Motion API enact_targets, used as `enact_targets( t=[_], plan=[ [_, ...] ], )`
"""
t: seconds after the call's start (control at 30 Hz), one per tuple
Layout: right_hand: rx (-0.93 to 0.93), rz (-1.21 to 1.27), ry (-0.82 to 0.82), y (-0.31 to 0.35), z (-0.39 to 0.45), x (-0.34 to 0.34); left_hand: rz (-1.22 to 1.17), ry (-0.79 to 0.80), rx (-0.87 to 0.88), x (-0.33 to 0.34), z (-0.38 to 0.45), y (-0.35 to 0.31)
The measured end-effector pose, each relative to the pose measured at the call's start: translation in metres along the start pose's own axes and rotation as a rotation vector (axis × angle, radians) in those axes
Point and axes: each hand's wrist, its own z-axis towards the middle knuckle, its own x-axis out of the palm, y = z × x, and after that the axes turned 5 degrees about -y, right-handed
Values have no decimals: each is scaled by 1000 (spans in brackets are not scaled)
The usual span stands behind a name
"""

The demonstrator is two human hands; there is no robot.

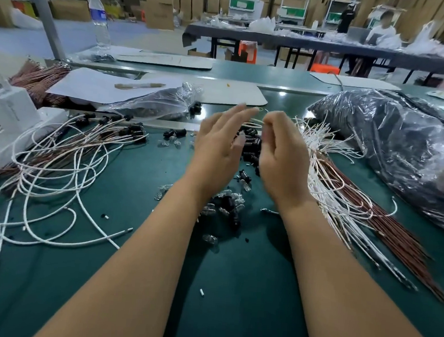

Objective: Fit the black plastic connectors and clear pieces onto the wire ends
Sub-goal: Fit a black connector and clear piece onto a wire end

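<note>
The left hand (217, 144) is hovering with fingers spread, holding nothing. The right hand (283, 152) is curling its fingers around thin wire ends (256, 122). Black connectors (251, 149) are lying between the hands, clear pieces (229, 197) nearer, open green table (232, 289) below.

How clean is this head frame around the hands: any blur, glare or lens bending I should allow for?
Head view: the left hand and right hand are motion-blurred, so any grip is unreadable; glare on the black plastic bag; wide-angle bending curves the table edge; the background is soft.
</note>
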Motion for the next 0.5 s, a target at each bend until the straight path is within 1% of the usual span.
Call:
enact_targets(
  t=[0.03,0.1,0.17,0.23,0.33,0.43,0.47,0.5],
  plan=[
    [-27,6,1,3,-1,1,13,-20,31,0,1,-1],
    [-50,-44,-42,3,-1,2,28,-89,37,-3,3,-1],
    [-42,-128,-142,-2,2,0,73,-127,15,-9,4,3],
    [18,-164,-229,-9,7,-4,125,-135,19,-14,4,8],
    [190,-179,-357,-18,13,-9,173,-188,20,-19,4,12],
    [451,-126,-521,-31,17,-16,241,-255,2,-26,4,16],
    [511,-129,-528,-35,17,-19,250,-268,-1,-28,5,18],
    [550,-184,-500,-38,17,-21,236,-261,-1,-31,5,20]
  ],
)
